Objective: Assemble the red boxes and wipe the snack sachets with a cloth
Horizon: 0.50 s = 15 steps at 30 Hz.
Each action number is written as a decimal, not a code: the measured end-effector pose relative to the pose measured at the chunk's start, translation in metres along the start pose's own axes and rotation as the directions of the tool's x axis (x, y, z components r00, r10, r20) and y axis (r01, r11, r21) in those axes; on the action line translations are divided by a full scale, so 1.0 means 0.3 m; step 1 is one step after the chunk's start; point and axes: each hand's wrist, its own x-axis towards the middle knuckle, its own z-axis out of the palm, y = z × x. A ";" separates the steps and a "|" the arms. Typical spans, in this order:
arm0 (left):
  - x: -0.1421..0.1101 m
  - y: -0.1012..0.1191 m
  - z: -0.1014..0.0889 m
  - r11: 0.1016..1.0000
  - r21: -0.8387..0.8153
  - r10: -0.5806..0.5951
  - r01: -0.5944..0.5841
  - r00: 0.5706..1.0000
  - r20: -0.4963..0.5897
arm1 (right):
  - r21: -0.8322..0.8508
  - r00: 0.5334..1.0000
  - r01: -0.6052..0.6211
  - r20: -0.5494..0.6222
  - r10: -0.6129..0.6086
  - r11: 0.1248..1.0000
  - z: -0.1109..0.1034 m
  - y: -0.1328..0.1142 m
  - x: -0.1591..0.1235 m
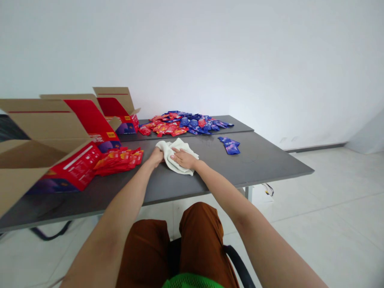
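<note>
A white cloth [180,146] lies bunched on the dark grey table [255,160], near its front edge. My left hand [157,157] is closed round the cloth's left side; its fingertips are partly hidden. On top of the cloth my right hand [183,159] rests flat with its fingers stretched out. Left of my hands is a stack of red-orange packets [120,160]. Behind the cloth spreads a heap of red packets [168,125] and blue packets [198,123]. A few more blue packets [231,146] lie to the right.
Open cardboard boxes, red and purple outside, stand on the left: a near box [78,166], one behind it [93,124], and a far box [129,123]. A white wall [270,60] rises behind the table. A chair armrest [240,266] is beside my right leg.
</note>
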 end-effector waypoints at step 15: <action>0.049 -0.029 0.017 0.927 0.374 -0.001 0.025 0.998 -0.063 | -0.075 0.934 -0.346 -0.118 0.337 0.935 0.001 0.044 0.063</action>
